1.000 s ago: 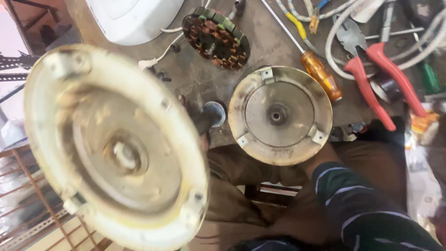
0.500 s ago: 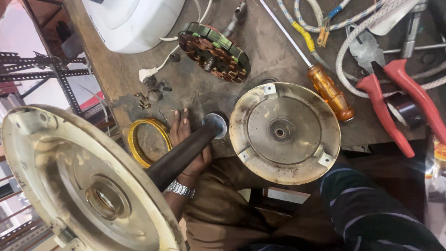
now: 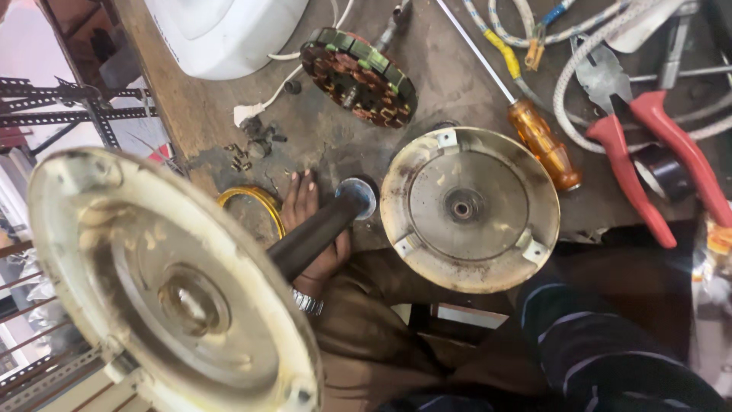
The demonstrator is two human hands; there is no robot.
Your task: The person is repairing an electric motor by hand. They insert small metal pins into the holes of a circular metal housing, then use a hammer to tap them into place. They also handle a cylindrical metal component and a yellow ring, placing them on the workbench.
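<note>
Left hand (image 3: 311, 229) wrapped around a dark metal rod (image 3: 316, 235), fingers curled over the top, fingertips (image 3: 299, 178) pointing away toward the bench top, wristwatch (image 3: 307, 302) at the wrist. Right hand hidden: only a striped sleeve (image 3: 602, 351) visible low on the right, so whether that hand is spread or closed cannot be told.

Rod tilted, its far end set in a small round silvery cap (image 3: 357, 197) on the workbench (image 3: 450, 99). Near end of the rod lost behind a big round cream motor cover (image 3: 164, 278), close to the camera and filling the lower left.

Just left of the rod, a yellow ring (image 3: 244, 200) flat on the bench, partly behind the big cover. Just right of the rod's cap, a second round metal cover (image 3: 469, 207) lying flat. Beyond the rod, a copper-wound stator (image 3: 358, 76) and loose screws (image 3: 248, 149). Farther right of the rod, an amber-handled screwdriver (image 3: 543, 145) and red-handled pliers (image 3: 644, 145). White housing (image 3: 229, 30) at the far edge.
</note>
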